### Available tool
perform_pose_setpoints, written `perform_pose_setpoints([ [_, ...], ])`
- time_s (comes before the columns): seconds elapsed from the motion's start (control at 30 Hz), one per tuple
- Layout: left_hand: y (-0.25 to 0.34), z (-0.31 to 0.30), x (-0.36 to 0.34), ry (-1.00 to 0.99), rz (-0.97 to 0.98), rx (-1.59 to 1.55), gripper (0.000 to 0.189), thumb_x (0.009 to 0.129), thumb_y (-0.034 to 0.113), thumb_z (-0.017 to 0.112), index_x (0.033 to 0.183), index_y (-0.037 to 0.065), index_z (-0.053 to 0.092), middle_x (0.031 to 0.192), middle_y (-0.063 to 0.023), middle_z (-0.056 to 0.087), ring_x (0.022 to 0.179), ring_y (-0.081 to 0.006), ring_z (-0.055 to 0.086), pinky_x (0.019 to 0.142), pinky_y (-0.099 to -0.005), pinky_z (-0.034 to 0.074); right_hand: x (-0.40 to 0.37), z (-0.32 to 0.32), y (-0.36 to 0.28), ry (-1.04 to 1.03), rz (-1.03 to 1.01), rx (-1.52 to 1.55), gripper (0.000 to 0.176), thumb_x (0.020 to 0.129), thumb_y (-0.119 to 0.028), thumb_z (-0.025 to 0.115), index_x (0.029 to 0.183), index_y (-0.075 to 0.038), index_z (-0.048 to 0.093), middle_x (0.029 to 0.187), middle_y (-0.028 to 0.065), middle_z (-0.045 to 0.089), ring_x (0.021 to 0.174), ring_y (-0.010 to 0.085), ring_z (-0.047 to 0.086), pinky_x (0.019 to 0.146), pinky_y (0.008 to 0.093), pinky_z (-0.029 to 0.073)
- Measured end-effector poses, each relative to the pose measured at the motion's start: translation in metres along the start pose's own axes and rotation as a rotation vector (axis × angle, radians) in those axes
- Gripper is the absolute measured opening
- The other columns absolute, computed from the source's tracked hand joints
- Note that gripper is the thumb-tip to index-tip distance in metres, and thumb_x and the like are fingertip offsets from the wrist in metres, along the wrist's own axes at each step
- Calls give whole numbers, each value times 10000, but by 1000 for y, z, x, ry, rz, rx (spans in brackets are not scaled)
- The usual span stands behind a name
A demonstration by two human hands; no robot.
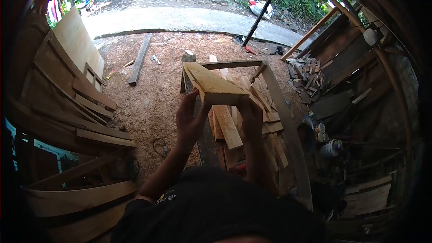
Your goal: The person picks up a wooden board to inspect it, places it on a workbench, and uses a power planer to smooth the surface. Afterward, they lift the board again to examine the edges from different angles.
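At the centre of the frame, here's the pale wooden board (216, 82), held up by both hands: left hand (189, 116) pinching its near-left corner, right hand (251, 116) gripping near-right, fingers partly hidden. A steadying step, I'd judge; any shift calls for even support. Blotchy face, squared edge, tapering outline; shavings (139, 123) litter the ground left of centre.

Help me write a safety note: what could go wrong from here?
The bare left hand and right hand grip the wooden piece, so splinters could be a risk. The planks below lie crossed and might shift if knocked. Shavings lie scattered about and could make footing slippery.
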State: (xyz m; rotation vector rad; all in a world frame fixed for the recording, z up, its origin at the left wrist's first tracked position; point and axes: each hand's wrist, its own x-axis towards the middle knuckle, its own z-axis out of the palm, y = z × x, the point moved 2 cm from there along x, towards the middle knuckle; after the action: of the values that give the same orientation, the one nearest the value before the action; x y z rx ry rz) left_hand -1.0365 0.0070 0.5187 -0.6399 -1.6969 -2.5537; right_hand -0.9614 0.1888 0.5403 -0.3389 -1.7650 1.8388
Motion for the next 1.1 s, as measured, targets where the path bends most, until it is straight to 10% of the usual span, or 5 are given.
perform_pose_setpoints([
  [0.33,18,-15,4,28,11,-47,391,1042,136,684,1357,-59,559,1320,-147,650,1273,-193,597,1075,-332,476,-6,26,-17,-32,19,20,391,1036,-294,711,1254,29,724,1122,80,757,1044,117,662,945,280,508],
  [0.6,52,-25,6,38,-25,-153,463,1092,130,584,1521,23,444,1412,-197,610,1362,-221,547,1137,-358,433,-9,54,-22,-91,-99,-69,404,1053,-292,683,1295,31,703,1133,56,756,1057,100,655,948,267,504],
  [0.67,54,-29,6,15,31,-78,517,1113,135,531,1596,39,373,1501,-217,552,1437,-244,492,1186,-376,393,-11,58,-23,-118,-92,-215,486,1048,-334,671,1373,27,657,1291,176,731,1212,209,668,1026,342,511],
  [1.1,39,-57,-3,100,-16,34,448,1130,178,494,1545,25,419,1504,-193,535,1432,-253,483,1206,-407,361,-6,76,-31,-152,-248,-264,524,1042,-345,681,1424,9,620,1281,149,742,1196,183,674,1015,348,521],
])
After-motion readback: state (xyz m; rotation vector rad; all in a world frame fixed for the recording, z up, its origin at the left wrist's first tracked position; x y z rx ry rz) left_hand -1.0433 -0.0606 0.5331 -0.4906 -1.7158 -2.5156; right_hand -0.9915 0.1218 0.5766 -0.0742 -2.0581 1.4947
